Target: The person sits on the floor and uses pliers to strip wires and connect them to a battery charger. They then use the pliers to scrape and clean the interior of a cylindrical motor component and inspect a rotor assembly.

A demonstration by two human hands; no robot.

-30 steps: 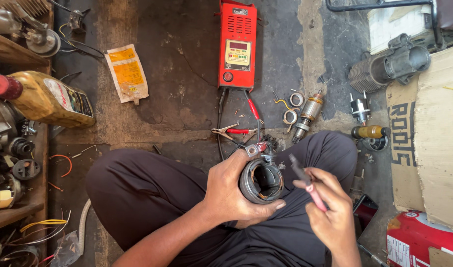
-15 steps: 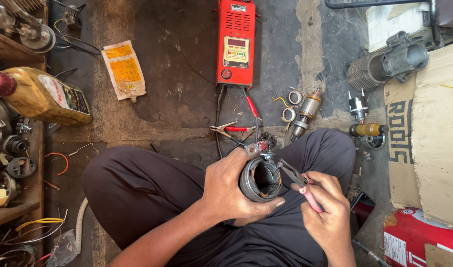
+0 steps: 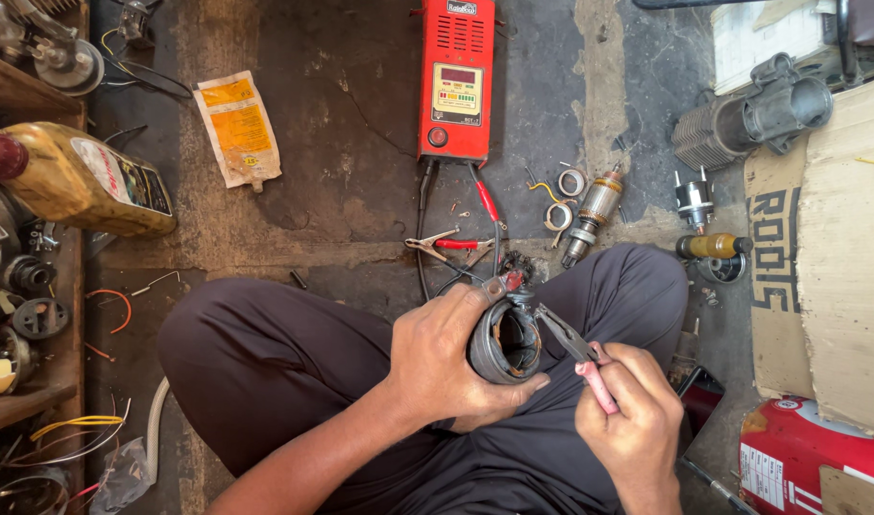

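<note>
Left hand: the left hand (image 3: pixel 446 358) is wrapped around a dark round motor housing (image 3: pixel 503 343), its grip closed on it, thumb under the lower rim and fingers over the top.
Motor housing: a short open metal cylinder, held over the person's lap above the dark trousers (image 3: pixel 294 372), its open end facing the camera (copper-coloured windings show inside).
Right hand: the right hand (image 3: pixel 630 420) has its grip closed on pink-handled pliers (image 3: pixel 572 351); the handles lie in the fist and the dark nose points up and left, reaching the upper right rim of the housing.
Pliers tip: it meets the housing near a small red-and-metal terminal at the top edge; whether the nose pinches anything I cannot tell.
Floor ahead: a red battery tester (image 3: pixel 456 81) lies on the stained concrete floor (image 3: pixel 341 162), with black and red leads running down to a red-handled clip (image 3: pixel 446 243) just beyond the knees.
Right of the tester: a motor armature (image 3: pixel 592 212) with two small metal rings beside it, and further right a grey ribbed motor body (image 3: pixel 751 110).
Left side: a yellow oil bottle (image 3: pixel 74 181) lying on its side, a flat yellow sachet (image 3: pixel 236 129), and a wooden shelf with assorted metal parts.
Right edge: cardboard (image 3: pixel 828 257) and a red can (image 3: pixel 809 458).
</note>
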